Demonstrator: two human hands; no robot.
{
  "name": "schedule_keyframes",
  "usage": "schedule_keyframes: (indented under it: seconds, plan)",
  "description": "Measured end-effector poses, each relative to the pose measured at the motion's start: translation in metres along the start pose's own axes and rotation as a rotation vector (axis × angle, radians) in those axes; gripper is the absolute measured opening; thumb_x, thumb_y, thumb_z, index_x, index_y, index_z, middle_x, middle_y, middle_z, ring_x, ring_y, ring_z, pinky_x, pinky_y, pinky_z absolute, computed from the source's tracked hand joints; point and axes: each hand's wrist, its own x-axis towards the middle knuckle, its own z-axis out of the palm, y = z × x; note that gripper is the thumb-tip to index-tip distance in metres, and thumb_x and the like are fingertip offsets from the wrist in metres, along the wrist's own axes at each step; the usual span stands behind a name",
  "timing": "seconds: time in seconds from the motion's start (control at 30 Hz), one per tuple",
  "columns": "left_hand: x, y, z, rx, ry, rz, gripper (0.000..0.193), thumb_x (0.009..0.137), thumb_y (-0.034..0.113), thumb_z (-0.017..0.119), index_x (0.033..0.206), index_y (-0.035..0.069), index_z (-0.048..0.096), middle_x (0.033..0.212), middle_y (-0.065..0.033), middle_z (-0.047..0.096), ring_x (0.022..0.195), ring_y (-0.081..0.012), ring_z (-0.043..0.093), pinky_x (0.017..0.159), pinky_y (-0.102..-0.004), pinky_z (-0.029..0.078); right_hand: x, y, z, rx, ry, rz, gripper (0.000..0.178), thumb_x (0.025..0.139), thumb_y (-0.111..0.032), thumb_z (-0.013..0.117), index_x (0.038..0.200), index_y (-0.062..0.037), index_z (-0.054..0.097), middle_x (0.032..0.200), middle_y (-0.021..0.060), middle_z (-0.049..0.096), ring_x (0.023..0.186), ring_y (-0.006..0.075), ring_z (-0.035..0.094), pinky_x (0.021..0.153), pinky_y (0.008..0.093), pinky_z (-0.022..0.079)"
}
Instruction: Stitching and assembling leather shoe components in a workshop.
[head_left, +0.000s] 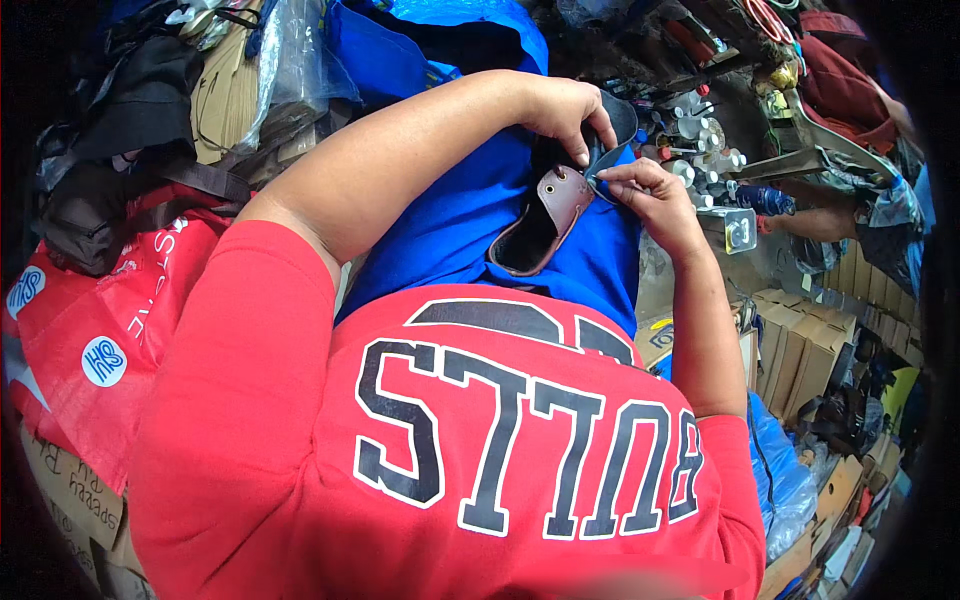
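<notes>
A brown leather shoe point(565, 199) with metal eyelets in its flap rests on my blue-clad lap, its dark opening toward me. Its far end is a dark grey piece point(622, 120), partly covered by my fingers. My left hand point(572, 112) reaches over from the left, fingers curled down and gripping the shoe near the eyelets. From the right, my right hand point(652, 197) meets it at the shoe's edge with thumb and forefinger pinched together. What lies in that pinch is too small to make out.
A red bag point(130, 300) and dark cloth lie at my left. Beyond my knees sits a blue bag point(385, 55). Several small bottles point(700, 130) and a clear square container point(738, 230) stand at the right, near another person's leg point(820, 215). Cardboard boxes point(795, 350) are stacked lower right.
</notes>
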Motion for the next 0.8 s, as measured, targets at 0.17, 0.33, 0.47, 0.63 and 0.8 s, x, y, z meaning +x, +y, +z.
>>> schedule_keyframes:
  seconds: [0.17,0.33,0.47,0.63,0.8]
  plan:
    - [-0.007,0.012,0.002,0.227,0.114,0.006,0.055,0.064,0.018,0.080,0.117,0.014,0.064,0.115,-0.0134,0.052,0.108,-0.0302,0.051,0.093,-0.0353,0.042,-0.001,-0.009,0.015,-0.275,0.164,-0.151,0.011,0.078,-0.006,0.070,0.088,-0.0051,0.068,0.076,0.0027,0.056,0.067,0.0106,0.050,0.061,0.0265,0.042]
    - [-0.063,0.021,-0.002,0.457,0.533,-0.075,0.070,0.064,0.023,0.079,0.129,0.019,0.052,0.122,-0.0144,0.049,0.108,-0.0326,0.053,0.093,-0.0380,0.045,-0.014,-0.015,0.014,-0.318,0.177,-0.134,0.016,0.079,-0.006,0.068,0.094,-0.0085,0.069,0.073,0.0046,0.052,0.065,0.0136,0.050,0.061,0.0271,0.043]
    - [-0.102,0.008,0.000,0.324,0.379,-0.224,0.038,0.069,0.019,0.076,0.104,0.010,0.065,0.111,-0.0124,0.055,0.100,-0.0295,0.058,0.085,-0.0362,0.047,-0.023,-0.014,0.021,-0.392,0.209,-0.161,0.023,0.079,-0.003,0.065,0.100,-0.0106,0.070,0.074,0.0085,0.052,0.067,0.0204,0.054,0.062,0.0303,0.045]
    - [-0.114,-0.011,-0.013,0.409,0.629,-0.234,0.014,0.078,0.014,0.066,0.089,0.006,0.064,0.091,-0.0124,0.060,0.090,-0.0323,0.060,0.080,-0.0398,0.048,-0.035,-0.012,0.037,-0.613,0.292,-0.264,0.031,0.078,-0.005,0.063,0.107,-0.0151,0.067,0.076,0.0061,0.053,0.074,0.0237,0.054,0.070,0.0363,0.040]
    - [-0.143,-0.021,-0.033,0.724,0.963,-0.531,0.011,0.079,0.006,0.055,0.089,0.005,0.060,0.094,-0.0170,0.058,0.091,-0.0372,0.058,0.081,-0.0441,0.047,-0.043,-0.012,0.045,-0.722,0.341,-0.270,0.033,0.080,-0.007,0.062,0.111,-0.0166,0.065,0.079,0.0049,0.053,0.077,0.0217,0.054,0.075,0.0359,0.038]
